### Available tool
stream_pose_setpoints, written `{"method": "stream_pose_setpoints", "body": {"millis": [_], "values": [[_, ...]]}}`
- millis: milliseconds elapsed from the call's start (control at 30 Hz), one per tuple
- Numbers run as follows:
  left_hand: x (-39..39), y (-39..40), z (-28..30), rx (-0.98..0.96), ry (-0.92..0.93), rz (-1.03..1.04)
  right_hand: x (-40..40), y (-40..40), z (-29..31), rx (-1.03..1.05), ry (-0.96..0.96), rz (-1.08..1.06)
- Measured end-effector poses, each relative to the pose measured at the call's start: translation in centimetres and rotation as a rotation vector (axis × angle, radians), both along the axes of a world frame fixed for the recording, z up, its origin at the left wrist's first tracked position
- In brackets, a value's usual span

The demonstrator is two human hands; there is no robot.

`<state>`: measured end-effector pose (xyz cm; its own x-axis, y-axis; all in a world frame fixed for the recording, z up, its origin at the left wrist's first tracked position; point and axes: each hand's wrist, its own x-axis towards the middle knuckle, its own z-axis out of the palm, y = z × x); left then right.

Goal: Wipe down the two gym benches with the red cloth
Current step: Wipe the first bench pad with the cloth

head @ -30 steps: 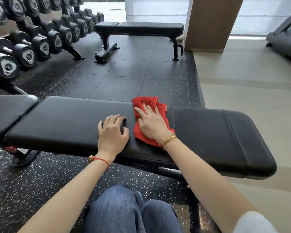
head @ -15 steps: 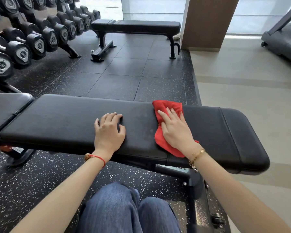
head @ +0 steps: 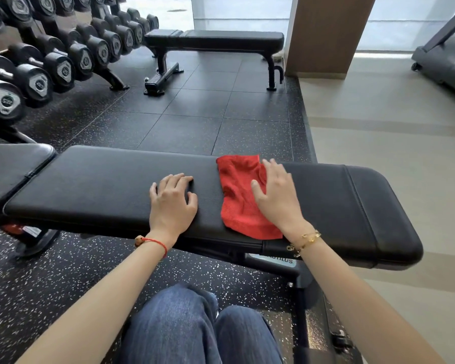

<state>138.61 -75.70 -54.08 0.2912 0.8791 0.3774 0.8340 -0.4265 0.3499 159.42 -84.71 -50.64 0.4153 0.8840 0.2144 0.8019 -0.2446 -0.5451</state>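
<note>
A black padded gym bench [head: 97, 185] lies across the view right in front of me. The red cloth [head: 238, 195] is spread flat on its pad, right of centre. My right hand [head: 276, 195] presses on the cloth's right side with straight fingers. My left hand [head: 172, 200] rests on the bare pad to the left of the cloth, fingers slightly bent. A second black bench [head: 216, 39] stands farther back on the floor.
A rack of black dumbbells [head: 47, 61] runs along the left. A brown pillar [head: 326, 35] stands at the back right, with a treadmill [head: 447, 64] beyond it. Dark rubber tiles [head: 195, 111] lie between the benches. My knees in blue jeans [head: 195, 327] are below the near bench.
My right hand has slid the red cloth to the right along the near bench's pad. My left hand has stayed in place on the pad.
</note>
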Motion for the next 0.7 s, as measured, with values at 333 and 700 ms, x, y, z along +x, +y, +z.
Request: {"method": "stream_pose_setpoints", "body": {"millis": [333,700], "values": [[0.0,-0.2,0.1,-0.005,0.007,-0.009,0.2,-0.9,-0.7,-0.184,-0.113,0.005],[-0.2,0.1,0.1,0.004,0.008,-0.015,-0.9,-0.4,-0.7,0.083,0.141,0.032]]}}
